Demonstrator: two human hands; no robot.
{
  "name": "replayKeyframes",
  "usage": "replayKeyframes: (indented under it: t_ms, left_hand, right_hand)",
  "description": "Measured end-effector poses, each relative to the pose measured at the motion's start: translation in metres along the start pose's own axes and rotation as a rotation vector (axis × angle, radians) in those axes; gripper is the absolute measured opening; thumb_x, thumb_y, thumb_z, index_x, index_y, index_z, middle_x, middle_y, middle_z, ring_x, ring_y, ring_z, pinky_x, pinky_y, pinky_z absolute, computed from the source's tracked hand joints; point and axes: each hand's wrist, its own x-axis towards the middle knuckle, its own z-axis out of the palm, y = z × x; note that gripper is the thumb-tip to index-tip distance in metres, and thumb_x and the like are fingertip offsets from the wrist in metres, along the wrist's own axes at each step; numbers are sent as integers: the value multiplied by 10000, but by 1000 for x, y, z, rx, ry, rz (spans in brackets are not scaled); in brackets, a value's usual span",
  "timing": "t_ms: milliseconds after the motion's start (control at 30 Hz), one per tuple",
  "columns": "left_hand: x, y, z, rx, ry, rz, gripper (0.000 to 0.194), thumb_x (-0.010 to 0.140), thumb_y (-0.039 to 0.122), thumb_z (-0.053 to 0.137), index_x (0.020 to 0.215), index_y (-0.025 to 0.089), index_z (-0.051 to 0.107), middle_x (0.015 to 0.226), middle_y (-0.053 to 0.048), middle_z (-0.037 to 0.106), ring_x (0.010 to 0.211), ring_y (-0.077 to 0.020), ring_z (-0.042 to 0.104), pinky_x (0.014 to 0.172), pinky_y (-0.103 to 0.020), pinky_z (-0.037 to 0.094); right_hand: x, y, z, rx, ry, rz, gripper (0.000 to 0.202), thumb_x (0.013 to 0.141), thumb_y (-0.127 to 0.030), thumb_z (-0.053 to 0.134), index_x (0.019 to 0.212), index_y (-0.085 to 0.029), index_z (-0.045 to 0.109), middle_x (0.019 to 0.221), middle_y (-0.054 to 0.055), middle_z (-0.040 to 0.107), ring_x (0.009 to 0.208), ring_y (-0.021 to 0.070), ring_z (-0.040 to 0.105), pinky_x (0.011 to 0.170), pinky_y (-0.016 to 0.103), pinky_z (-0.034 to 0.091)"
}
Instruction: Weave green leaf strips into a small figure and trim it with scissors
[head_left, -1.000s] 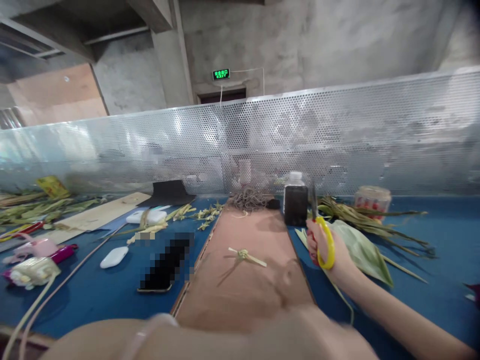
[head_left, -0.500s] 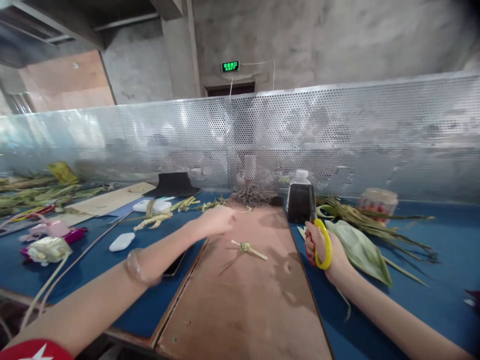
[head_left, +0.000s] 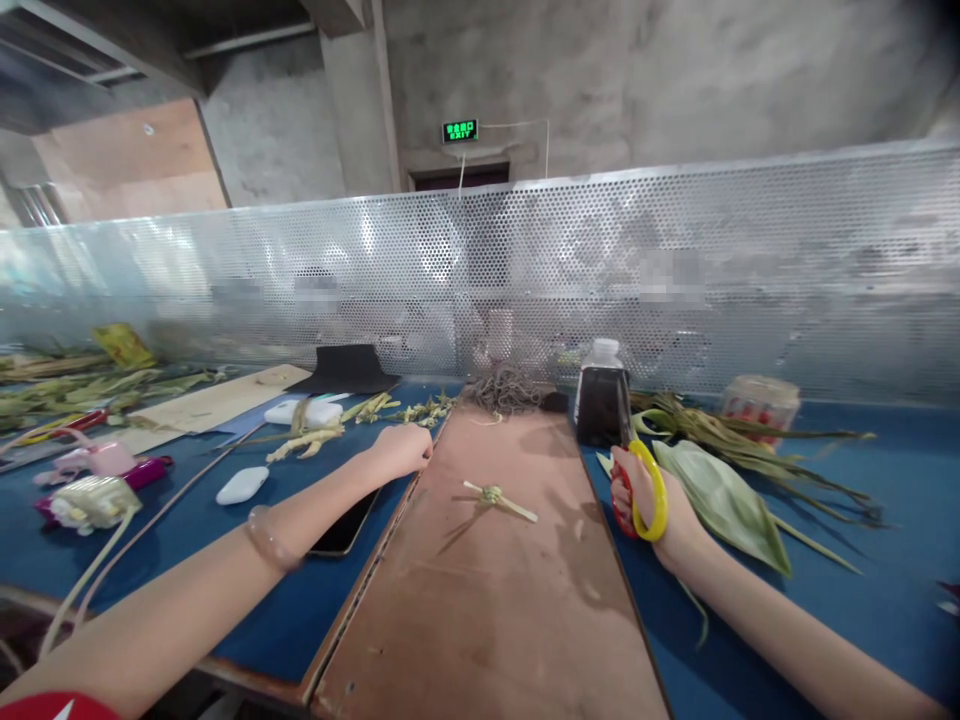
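Head view: at left, a white case (head_left: 242, 485) and a dark phone (head_left: 346, 530) lie on a blue tabletop (head_left: 277, 630), the phone partly hidden by a braceleted forearm (head_left: 202, 580). The left hand (head_left: 401, 452), fingers curled in, hangs beside the near-left edge of a wooden board (head_left: 465, 600), close to pale leaf scraps (head_left: 424, 410); whether it grips anything cannot be told. Mid-board lies a small knotted leaf strip (head_left: 491, 494), touched by neither hand. Farther right, near a dark bottle (head_left: 596, 405), the right hand (head_left: 679, 518) is closed around red-and-yellow scissors (head_left: 659, 490), blades pointing up and away, with a broad green leaf (head_left: 724, 505) just beside it. Good handling here seems to call for a firm hold on the handles, tips turned away from the left fingers and clear of the bottle, and a light touch on the knot, which looks thin enough to nick or loosen.
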Motion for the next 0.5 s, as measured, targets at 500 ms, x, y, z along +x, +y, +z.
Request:
replayKeyframes:
  t_ms: [500]
  left_hand:
    - [-2,5,-4,-56,122,-61,259,881,311,539,1078,150,586,1091,-83,607,941,-200,599,808,-403,499]
  right_hand:
    - [-6,-8,9,9,40,-22,320,768,-445,583,620,-220,410,353,-95,344,270,62,330,267,160,282]
